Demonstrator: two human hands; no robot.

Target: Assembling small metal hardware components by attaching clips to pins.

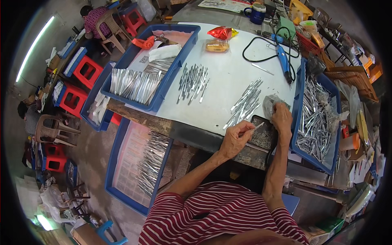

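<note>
Pinching a thin stick [258,126] over the tabletop [227,71], near right, the left hand [237,141] seems to tidy it, likely needing a steady hold next, while the right hand [281,119] grips crumpled plastic [269,106].

Head-worn fisheye, downward over the worktable [220,79]

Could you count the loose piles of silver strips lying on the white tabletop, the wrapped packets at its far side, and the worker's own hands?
Silver strip piles: 2 (left pile, right pile)
Wrapped packets: 2 (red packet, clear packet)
Hands: 2 (left hand, right hand)
Total: 6
</note>
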